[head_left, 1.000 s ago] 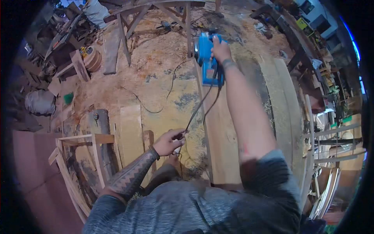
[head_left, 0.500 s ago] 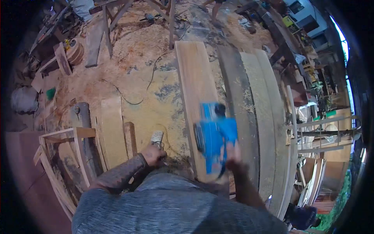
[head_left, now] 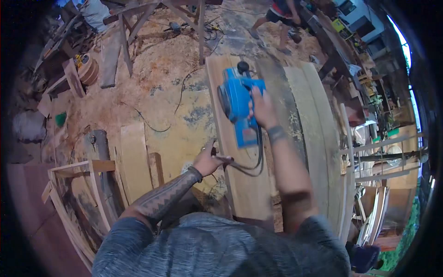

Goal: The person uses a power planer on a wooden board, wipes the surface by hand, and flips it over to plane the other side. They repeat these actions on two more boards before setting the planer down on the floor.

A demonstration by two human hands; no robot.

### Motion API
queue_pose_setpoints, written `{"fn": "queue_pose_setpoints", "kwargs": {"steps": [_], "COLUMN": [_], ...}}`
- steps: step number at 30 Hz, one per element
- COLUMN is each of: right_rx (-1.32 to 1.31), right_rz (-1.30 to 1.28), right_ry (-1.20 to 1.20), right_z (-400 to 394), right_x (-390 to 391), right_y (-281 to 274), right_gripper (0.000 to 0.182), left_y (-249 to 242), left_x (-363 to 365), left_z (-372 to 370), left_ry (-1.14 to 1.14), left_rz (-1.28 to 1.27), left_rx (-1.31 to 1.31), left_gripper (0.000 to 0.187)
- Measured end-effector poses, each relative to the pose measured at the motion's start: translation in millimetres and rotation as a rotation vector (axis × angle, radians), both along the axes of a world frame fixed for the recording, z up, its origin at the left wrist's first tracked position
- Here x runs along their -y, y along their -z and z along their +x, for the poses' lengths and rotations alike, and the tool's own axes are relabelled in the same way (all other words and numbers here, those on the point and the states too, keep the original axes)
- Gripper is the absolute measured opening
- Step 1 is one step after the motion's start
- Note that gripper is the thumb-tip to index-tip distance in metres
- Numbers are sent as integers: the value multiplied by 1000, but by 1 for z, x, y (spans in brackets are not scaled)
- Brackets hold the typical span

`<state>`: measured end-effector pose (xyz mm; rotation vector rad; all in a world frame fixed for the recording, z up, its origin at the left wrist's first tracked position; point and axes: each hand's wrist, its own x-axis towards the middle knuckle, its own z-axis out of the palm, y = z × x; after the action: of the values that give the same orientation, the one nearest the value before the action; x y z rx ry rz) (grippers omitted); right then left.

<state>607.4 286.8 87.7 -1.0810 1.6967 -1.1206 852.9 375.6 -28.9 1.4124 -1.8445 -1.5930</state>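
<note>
My right hand (head_left: 263,108) is wrapped round the handle of a blue electric hand planer (head_left: 241,99). The planer rests on a long wooden board (head_left: 249,194), towards its far end, and looks slightly blurred. From its rear a dark power cord (head_left: 260,157) loops down and back to the left. My left hand (head_left: 210,160) is at the board's left edge, where the cord meets its fingers; it appears to pinch the cord, with one finger raised.
More long planks (head_left: 318,138) lie to the right of the board. At lower left stands a wooden frame (head_left: 94,167) beside a short plank (head_left: 134,157). Sawdust and shavings cover the floor. A trestle (head_left: 201,32) stands ahead, and another person (head_left: 281,18) is at the top.
My right hand has pushed the planer forward along the board. My left hand has moved forward and right to the board's edge. Another person has come further into view at the top.
</note>
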Motion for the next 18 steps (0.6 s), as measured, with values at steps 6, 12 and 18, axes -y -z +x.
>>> {"fn": "queue_pose_setpoints", "kwargs": {"steps": [6, 12, 18], "right_rx": [-78, -61, -114], "right_rz": [-60, -99, -106], "right_ry": [44, -12, -69], "right_z": [-2, -6, -2], "right_x": [155, 245, 77], "right_y": [7, 8, 20], "right_gripper": [53, 53, 43], "left_y": [14, 27, 71], "left_x": [33, 35, 4], "left_z": [-6, -6, 70], "left_ry": [117, 92, 439], "left_rz": [204, 58, -97], "left_rx": [-207, 14, 3], "left_gripper": [95, 90, 64]}}
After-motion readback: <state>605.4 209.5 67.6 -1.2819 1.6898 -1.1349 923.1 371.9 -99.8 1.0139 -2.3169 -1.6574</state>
